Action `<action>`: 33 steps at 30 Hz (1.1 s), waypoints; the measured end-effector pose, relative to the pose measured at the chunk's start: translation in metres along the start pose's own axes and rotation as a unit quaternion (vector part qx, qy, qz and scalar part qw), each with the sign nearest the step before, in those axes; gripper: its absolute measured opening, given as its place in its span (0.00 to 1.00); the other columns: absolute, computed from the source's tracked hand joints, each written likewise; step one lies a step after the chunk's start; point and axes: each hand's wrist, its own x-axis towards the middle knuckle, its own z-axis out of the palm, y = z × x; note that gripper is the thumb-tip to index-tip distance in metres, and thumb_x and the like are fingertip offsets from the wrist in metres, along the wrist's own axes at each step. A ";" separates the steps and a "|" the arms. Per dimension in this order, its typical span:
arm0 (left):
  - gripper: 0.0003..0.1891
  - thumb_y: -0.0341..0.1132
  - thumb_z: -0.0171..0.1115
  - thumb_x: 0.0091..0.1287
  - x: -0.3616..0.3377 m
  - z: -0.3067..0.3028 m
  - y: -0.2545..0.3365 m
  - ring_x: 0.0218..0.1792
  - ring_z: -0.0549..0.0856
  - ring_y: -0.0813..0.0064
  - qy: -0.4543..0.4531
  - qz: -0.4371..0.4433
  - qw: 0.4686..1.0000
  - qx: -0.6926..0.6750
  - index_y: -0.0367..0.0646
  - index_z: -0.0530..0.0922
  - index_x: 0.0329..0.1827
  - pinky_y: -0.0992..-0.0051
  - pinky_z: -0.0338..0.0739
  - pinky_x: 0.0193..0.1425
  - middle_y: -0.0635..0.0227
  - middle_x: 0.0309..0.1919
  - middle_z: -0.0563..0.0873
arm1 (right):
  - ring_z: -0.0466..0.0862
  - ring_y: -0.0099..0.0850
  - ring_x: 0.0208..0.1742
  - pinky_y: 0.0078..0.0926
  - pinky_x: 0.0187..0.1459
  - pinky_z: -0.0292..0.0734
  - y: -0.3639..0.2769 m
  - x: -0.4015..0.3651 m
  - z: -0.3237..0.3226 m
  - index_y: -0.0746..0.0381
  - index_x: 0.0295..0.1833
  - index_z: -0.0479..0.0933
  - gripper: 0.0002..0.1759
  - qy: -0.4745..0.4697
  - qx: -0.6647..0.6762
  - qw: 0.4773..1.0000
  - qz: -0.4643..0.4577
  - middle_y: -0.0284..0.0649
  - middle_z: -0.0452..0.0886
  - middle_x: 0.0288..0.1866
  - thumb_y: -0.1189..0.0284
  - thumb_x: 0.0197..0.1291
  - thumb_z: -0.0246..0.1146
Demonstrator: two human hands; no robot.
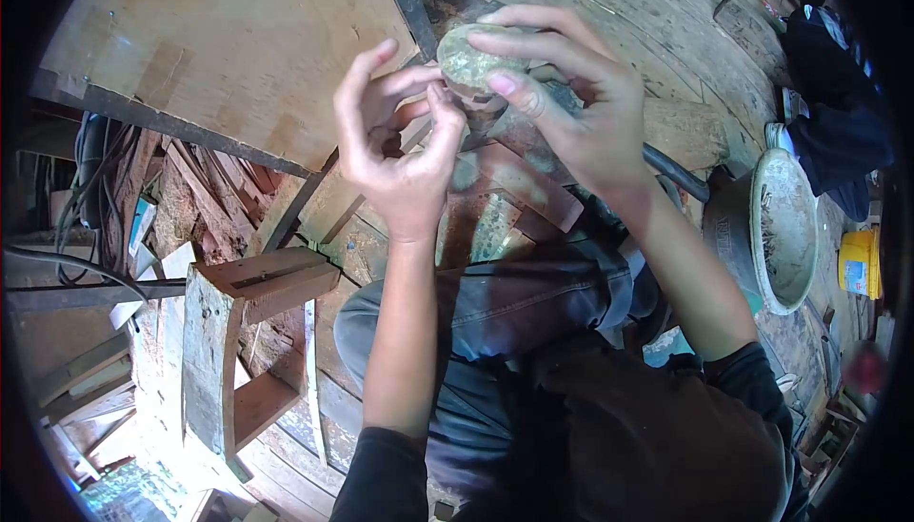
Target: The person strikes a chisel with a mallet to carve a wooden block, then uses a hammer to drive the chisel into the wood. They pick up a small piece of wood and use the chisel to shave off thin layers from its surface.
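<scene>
A round, mottled greenish-grey disc-like object [476,58] is pinched between the thumb and fingers of my right hand [581,84], above the floor near the corner of a plywood board. My left hand [402,127] is raised just left of the disc, its fingers curled and the thumb tip close to a fingertip. Whether anything small sits between those fingertips is too hard to make out. Below the hands lie flat reddish-brown and grey pieces [528,184], partly hidden by my hands and legs.
A large plywood board [238,46] with a dark edge fills the upper left. A wooden frame [211,360] and scrap wood [219,189] lie at the left. On the right are a large round bucket [733,236], a yellow container [860,263] and dark cloth [838,113].
</scene>
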 end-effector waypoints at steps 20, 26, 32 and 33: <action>0.35 0.15 0.55 0.57 0.000 0.007 0.022 0.50 0.75 0.82 -0.024 -0.223 0.915 -0.335 0.39 0.65 0.72 0.82 0.72 0.57 0.68 0.51 0.74 | 0.84 0.25 0.49 0.22 0.44 0.80 -0.004 -0.004 0.005 0.56 0.52 0.88 0.13 0.001 0.018 1.000 -0.004 0.36 0.83 0.54 0.70 0.61 0.72; 0.37 0.15 0.57 0.56 0.003 0.001 0.018 0.50 0.75 0.81 -0.061 -0.239 0.918 -0.310 0.41 0.64 0.73 0.82 0.73 0.56 0.68 0.51 0.74 | 0.84 0.25 0.49 0.23 0.45 0.81 -0.003 -0.005 0.004 0.56 0.52 0.88 0.13 0.007 0.019 1.000 -0.010 0.36 0.83 0.54 0.71 0.60 0.73; 0.37 0.15 0.59 0.54 0.006 0.004 0.023 0.48 0.76 0.82 -0.051 -0.221 0.933 -0.280 0.40 0.65 0.71 0.82 0.75 0.54 0.68 0.49 0.75 | 0.84 0.26 0.49 0.24 0.45 0.81 -0.004 -0.006 0.004 0.56 0.51 0.88 0.13 0.000 0.011 1.000 -0.013 0.36 0.84 0.53 0.71 0.60 0.73; 0.37 0.15 0.60 0.53 0.006 0.004 0.025 0.47 0.77 0.81 -0.050 -0.215 0.938 -0.266 0.39 0.65 0.71 0.82 0.75 0.54 0.67 0.48 0.75 | 0.84 0.26 0.49 0.24 0.46 0.81 -0.004 -0.007 0.004 0.56 0.51 0.88 0.13 -0.002 0.014 1.000 -0.011 0.36 0.84 0.53 0.71 0.60 0.73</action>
